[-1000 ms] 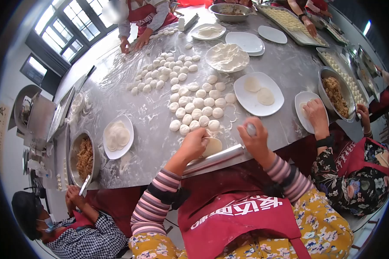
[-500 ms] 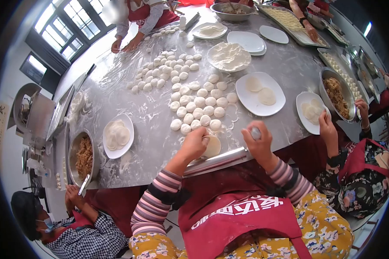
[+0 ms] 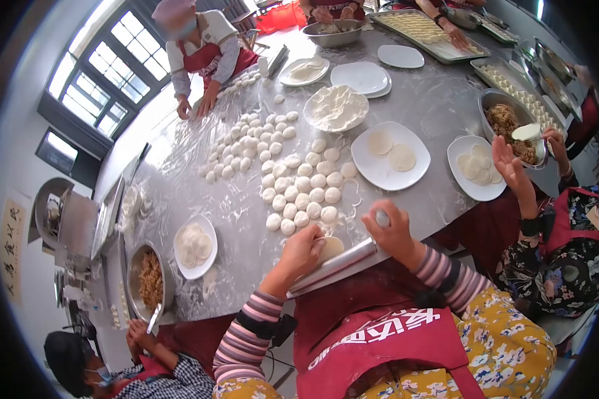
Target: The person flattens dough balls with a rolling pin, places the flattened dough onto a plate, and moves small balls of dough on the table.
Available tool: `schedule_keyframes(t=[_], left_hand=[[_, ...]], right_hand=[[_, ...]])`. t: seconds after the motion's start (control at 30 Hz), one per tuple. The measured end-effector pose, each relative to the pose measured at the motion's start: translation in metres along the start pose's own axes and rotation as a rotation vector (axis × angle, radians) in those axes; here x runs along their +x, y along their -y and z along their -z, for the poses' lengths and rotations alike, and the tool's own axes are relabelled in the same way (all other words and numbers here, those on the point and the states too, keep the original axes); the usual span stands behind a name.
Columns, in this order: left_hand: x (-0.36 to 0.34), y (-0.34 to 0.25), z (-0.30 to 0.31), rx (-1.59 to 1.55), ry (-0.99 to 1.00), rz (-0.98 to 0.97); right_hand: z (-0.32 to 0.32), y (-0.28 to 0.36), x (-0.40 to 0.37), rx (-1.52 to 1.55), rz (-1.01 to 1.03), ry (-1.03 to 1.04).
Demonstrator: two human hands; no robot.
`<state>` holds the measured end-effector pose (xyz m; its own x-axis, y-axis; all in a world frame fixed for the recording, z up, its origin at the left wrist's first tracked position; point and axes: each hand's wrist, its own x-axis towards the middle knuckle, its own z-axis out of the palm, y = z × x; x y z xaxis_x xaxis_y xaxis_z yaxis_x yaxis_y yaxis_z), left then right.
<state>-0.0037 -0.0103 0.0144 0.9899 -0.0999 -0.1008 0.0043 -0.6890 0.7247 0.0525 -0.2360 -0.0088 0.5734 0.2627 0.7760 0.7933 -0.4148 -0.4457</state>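
Note:
My left hand [image 3: 303, 251] is closed on the edge of a flat, round dough wrapper [image 3: 331, 247] at the table's front edge. To its right, my right hand [image 3: 389, 229] has its fingers wrapped round a grey, round-ended tool [image 3: 382, 218]; the rest of the tool is hidden. Just beyond my hands, several floured dough pieces [image 3: 303, 184] lie in a cluster. Farther back is a second group of dough pieces [image 3: 246, 143]. Two flat wrappers [image 3: 401, 157] rest on a white plate [image 3: 416, 178] at the right.
A flour bowl [image 3: 337, 110] stands behind the dough. Wrapper plates [image 3: 195, 265] [image 3: 471, 189] and filling bowls [image 3: 168, 286] [image 3: 486, 100] flank me. Co-workers' hands are at left [image 3: 143, 336], right [image 3: 510, 169] and far left [image 3: 206, 100]. Trays of dumplings [image 3: 432, 33] stand far right.
The view has shifted. My hands keep their grips, the wrapper and tool still between my fingers. The right co-worker's hand has lifted off the plate, and a white-topped utensil now shows over the filling bowl.

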Motion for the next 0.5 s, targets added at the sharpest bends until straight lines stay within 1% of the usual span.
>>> schedule_keyframes(t=[0.03, 0.07, 0.1, 0.13, 0.17, 0.23, 0.3, 0.33, 0.37, 0.43, 0.47, 0.5], left_hand=[[0.006, 0.001, 0.0, -0.011, -0.005, -0.015], [0.015, 0.001, 0.001, -0.001, 0.005, -0.022], [0.027, -0.009, 0.005, -0.008, 0.062, -0.045], [0.042, -0.018, 0.008, -0.016, 0.116, -0.069], [0.06, -0.027, 0.008, -0.012, 0.117, -0.077], [0.093, -0.047, 0.005, -0.528, 0.109, -0.004], [0.108, -0.068, 0.012, -0.646, 0.022, -0.021], [0.119, -0.055, 0.011, -0.585, -0.015, 0.014], [0.12, -0.04, 0.01, -0.583, -0.009, 0.012], [0.1, -0.028, 0.011, 0.151, 0.003, -0.109], [0.089, -0.019, 0.01, 0.292, 0.04, -0.166], [0.079, -0.021, 0.009, 0.293, 0.048, -0.163]], right_hand=[[0.006, 0.007, -0.003, -0.004, -0.009, -0.015], [0.012, 0.012, -0.006, 0.174, -0.146, -0.012], [0.016, 0.014, -0.008, 0.352, -0.278, -0.007], [0.018, 0.016, -0.006, 0.371, -0.296, -0.008], [0.017, 0.014, -0.004, 0.367, -0.293, -0.015], [0.015, 0.012, -0.001, 0.414, -0.245, -0.015], [0.015, 0.011, -0.003, 0.424, -0.246, -0.011], [0.017, 0.011, -0.004, 0.434, -0.235, 0.0], [0.018, 0.011, -0.005, 0.445, -0.223, 0.009], [0.02, 0.011, -0.006, 0.456, -0.228, 0.004], [0.02, 0.012, -0.008, 0.47, -0.232, 0.004], [0.019, 0.012, -0.008, 0.471, -0.24, 0.003]])
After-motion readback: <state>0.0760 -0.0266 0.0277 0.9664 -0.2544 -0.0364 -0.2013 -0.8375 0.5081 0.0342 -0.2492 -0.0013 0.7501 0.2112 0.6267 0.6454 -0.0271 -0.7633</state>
